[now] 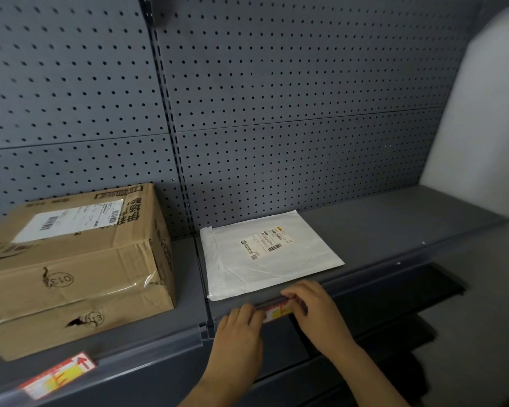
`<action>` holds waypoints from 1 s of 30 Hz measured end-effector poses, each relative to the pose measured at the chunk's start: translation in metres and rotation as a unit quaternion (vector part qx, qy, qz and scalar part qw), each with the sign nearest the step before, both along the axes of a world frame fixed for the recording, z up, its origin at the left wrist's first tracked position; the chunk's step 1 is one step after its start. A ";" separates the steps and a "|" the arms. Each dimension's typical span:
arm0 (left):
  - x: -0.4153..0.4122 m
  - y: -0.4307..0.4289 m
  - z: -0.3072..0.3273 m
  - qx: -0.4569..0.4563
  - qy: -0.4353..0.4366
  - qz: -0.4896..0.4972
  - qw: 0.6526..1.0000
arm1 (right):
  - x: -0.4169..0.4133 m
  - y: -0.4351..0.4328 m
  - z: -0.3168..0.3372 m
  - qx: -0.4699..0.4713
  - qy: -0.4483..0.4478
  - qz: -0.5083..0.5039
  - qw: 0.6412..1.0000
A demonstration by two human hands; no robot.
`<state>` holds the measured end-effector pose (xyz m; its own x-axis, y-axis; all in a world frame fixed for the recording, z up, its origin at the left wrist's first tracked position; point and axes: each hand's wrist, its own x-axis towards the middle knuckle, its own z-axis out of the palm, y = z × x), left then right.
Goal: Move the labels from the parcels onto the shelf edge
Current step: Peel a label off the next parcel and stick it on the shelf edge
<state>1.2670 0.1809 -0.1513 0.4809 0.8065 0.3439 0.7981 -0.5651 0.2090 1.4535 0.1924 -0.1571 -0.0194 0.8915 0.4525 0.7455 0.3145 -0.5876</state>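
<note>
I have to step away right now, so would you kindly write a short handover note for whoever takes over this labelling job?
Left hand: fingertips pressing the left end of a red-and-yellow label against the shelf edge.
Right hand: fingers pinching that label's right end.
Parcels: cardboard box on the left, white mailer bag right of it; both lie on the shelf.
Done: a matching label sits on the edge strip below the box.
Left: finish seating the label in front of the mailer.

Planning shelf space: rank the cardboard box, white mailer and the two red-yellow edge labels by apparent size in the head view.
1. cardboard box
2. white mailer
3. left edge label; the label under the hands is mostly covered, so unranked.
</note>
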 end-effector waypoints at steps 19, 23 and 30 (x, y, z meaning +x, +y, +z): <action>0.009 0.011 -0.005 0.026 0.016 0.014 0.999 | 0.002 -0.014 -0.002 -0.002 -0.143 -0.035 0.989; 0.012 0.009 -0.005 0.038 -0.005 0.015 0.999 | -0.007 -0.013 -0.001 0.015 -0.168 -0.048 0.984; 0.015 0.005 -0.018 0.052 0.027 0.011 0.998 | -0.016 -0.020 -0.016 0.009 -0.149 0.001 0.989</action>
